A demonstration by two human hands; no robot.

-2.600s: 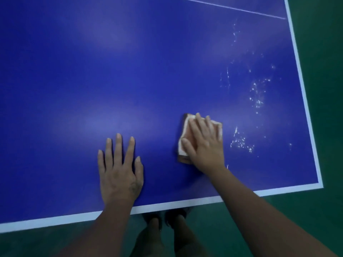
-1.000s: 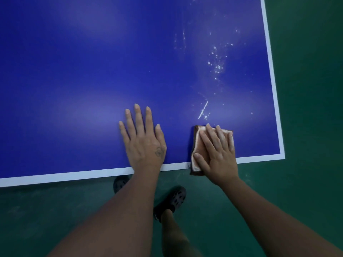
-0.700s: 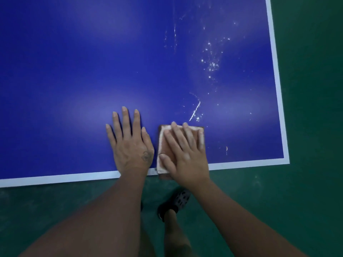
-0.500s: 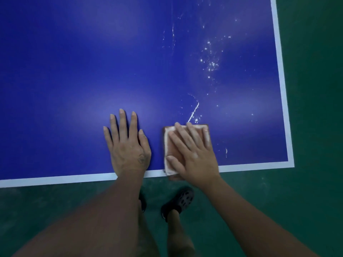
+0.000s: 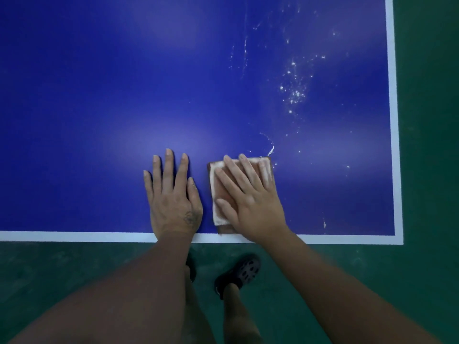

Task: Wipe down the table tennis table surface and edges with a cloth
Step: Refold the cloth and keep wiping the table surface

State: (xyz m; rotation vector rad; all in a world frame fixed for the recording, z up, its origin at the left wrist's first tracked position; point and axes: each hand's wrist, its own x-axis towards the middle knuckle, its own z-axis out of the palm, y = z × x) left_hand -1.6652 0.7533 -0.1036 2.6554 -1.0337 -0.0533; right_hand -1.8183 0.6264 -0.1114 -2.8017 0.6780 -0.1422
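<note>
Blue bench (image 5: 99, 95) top, white border line (image 5: 74, 237) along near edge and rt side.

L hand (image 5: 173, 202): palm down on the bench just inside the near line, fingers (image 5: 169, 170) straight, slightly spread, holding nothing.

R hand (image 5: 250, 204): flat on the cloth (image 5: 221, 192), fingers (image 5: 248, 175) straight and lightly fanned, pressing it to the surface; thumb lies out to the left across it.

Cloth = folded pad, pale w/ brownish face (darker layer shows at the edges). Sits just beside L hand, a strip of blue between them. Its near end comes up to the near border line.

White specks (image 5: 295, 93) scattered on the blue beyond and rt of the cloth, densest well up toward the rt line. One short white streak (image 5: 271, 150) just off the cloth's far rt corner.

Green floor (image 5: 427, 145) below and rt of bench. One dark perforated shoe (image 5: 244, 270) on it, near R forearm.
</note>
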